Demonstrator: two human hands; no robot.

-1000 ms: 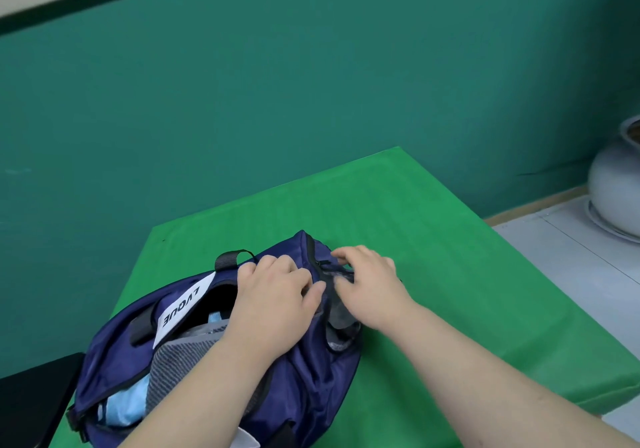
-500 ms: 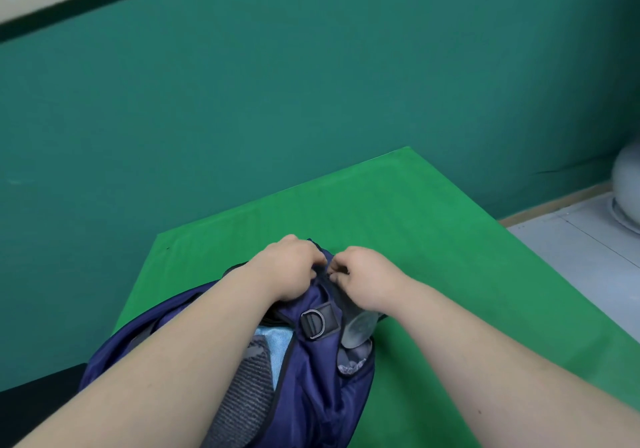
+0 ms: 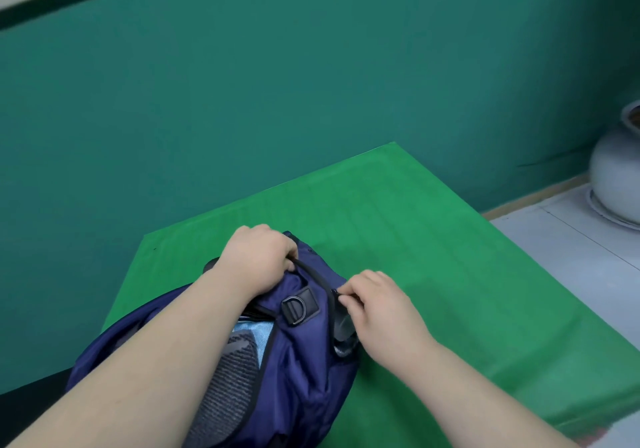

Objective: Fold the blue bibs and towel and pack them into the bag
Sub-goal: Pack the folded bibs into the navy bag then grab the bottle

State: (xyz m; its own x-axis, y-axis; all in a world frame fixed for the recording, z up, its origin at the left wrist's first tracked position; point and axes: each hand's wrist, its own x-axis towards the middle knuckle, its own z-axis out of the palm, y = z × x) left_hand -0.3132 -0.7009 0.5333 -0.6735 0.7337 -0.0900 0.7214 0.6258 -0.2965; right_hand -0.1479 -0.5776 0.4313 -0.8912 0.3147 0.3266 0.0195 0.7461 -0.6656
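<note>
Bag: the navy bag (image 3: pixel 304 354) lies on the green worktop (image 3: pixel 433 257), its top end pointing away from the person.
Contents: light blue cloth (image 3: pixel 252 330) shows inside the gaping mouth.
Left hand: the left hand (image 3: pixel 261 257) has its fingers curled tight on the bag's far top edge.
Right hand: the right hand (image 3: pixel 377 304) pinches something small at the black zip line (image 3: pixel 320 279); a zip pull, by judgement.
Key relation: the zip line curves from the left hand's grip towards the right hand, so closing likely means drawing towards the person.
</note>
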